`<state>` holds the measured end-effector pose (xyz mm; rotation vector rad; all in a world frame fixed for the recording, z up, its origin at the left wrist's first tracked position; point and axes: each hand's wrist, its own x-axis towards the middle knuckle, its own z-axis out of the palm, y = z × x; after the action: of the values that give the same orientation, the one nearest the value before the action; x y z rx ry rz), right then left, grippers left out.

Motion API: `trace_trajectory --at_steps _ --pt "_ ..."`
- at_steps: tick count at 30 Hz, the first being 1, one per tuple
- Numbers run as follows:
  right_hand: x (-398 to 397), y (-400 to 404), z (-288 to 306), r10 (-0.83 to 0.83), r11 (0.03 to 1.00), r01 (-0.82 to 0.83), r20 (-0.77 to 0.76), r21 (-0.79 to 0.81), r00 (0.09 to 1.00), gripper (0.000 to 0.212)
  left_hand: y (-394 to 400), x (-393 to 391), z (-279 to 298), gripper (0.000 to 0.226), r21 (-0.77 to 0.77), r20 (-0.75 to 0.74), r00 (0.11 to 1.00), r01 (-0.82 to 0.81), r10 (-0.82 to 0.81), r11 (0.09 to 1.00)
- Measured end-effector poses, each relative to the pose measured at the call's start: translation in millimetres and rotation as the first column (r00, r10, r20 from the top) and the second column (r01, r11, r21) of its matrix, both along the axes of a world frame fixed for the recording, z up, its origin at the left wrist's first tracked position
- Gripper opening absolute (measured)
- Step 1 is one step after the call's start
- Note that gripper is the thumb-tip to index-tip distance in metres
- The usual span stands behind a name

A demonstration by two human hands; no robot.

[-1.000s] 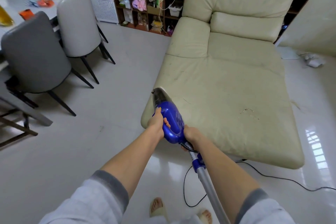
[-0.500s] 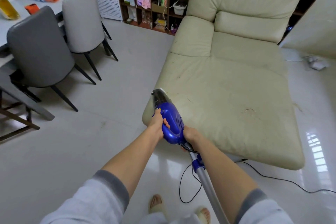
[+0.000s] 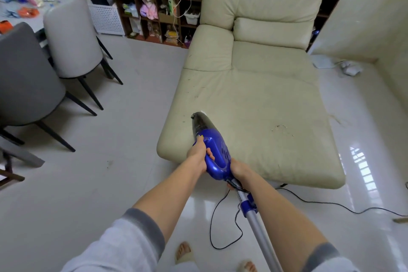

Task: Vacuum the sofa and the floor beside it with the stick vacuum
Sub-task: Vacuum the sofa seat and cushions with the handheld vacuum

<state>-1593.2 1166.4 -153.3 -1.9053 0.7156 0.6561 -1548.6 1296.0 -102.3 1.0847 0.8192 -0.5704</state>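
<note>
We have both hands clamped on the stick vacuum (image 3: 213, 150) — the left hand (image 3: 198, 155) curled round the blue handle loop, the right hand (image 3: 237, 169) gripping just below where the body meets the silver tube (image 3: 258, 225) — with its dark nose over the front-left corner of the sofa (image 3: 254, 99). It looks rigid, smooth plastic and fairly light, weight forward in the body, so we judge the loop the sound hold. The right fingers are hidden behind the body, the tube runs out of frame, and the cord (image 3: 220, 225) trails off right.
</note>
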Motion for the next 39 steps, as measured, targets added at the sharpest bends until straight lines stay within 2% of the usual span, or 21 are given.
trace_trajectory --at_steps 12,21,27,31,39 --pt "-69.7 -112.7 35.2 -0.298 0.941 0.312 -0.118 0.13 0.947 0.025 -129.2 -43.2 1.0 0.032 -0.023 -0.004 0.987 0.161 -0.161 0.987" --pt "-98.8 -179.7 31.6 -0.387 0.906 0.402 -0.13 0.129 0.913 0.025 -201.4 -65.8 5.0 0.029 -0.016 -0.008 0.969 0.246 -0.246 0.969" --pt "-90.7 -186.3 30.9 -0.334 0.93 0.35 -0.136 0.115 0.933 0.029 -205.1 -62.9 4.4 0.034 -0.022 -0.02 0.976 0.217 -0.217 0.976" --pt "-67.0 -174.8 33.3 -0.207 0.976 0.211 -0.068 0.056 0.976 0.023 -192.2 -49.1 4.4 0.033 -0.034 -0.008 0.984 0.179 -0.179 0.983" --pt "9.6 -91.1 41.9 -0.115 0.99 0.119 -0.056 0.079 0.992 0.022 -100.5 10.9 6.9 0.029 -0.027 0.013 1.0 0.001 -0.001 1.0"
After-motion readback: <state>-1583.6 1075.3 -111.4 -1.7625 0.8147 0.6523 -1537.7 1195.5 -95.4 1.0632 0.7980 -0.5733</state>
